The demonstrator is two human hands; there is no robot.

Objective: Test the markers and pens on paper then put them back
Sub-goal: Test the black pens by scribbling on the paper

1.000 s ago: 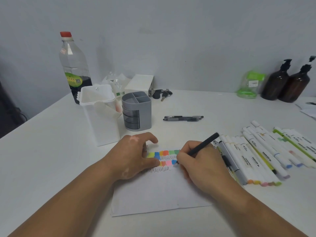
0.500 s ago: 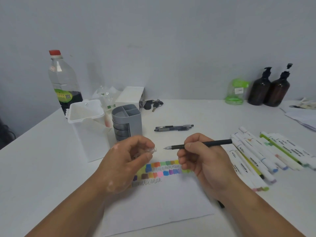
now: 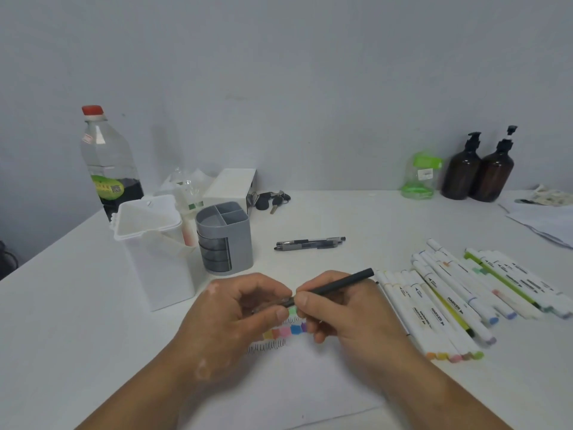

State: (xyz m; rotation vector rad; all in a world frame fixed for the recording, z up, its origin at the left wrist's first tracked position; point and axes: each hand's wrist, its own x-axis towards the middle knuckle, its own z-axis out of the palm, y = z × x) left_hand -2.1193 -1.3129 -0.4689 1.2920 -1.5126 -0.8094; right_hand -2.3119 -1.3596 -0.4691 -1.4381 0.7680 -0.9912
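"Black pen (image 3: 338, 282), held how?" the student asks.

"Right hand (image 3: 347, 315) pinches the barrel between thumb and curled fingers. Left hand (image 3: 235, 311) pinches what looks like a clear cap (image 3: 273, 305), its outline hard to make out. Tip and cap meet just above the paper (image 3: 310, 386), over the swatches (image 3: 294, 329)," the author replies.

"What may go wrong?"

"Judging from this pose, a tip that misses the cap's mouth would ink a fingertip. A cap pushed on askew may not seat, and the pen would dry out. A slip would drop either part onto the paper and mark the swatches. A clear cap loose on the white table (image 3: 372, 218) would be hard to find."

"And farther out?"

"Markers (image 3: 449, 305) lie in loose rows just right of the right hand; a sweeping wrist could set them rolling. Two pens (image 3: 310, 243) lie beyond, near the grey holder (image 3: 224, 240), the likely place for the pen. It stands close beside the white bin (image 3: 155, 259), so a hasty reach might knock either."
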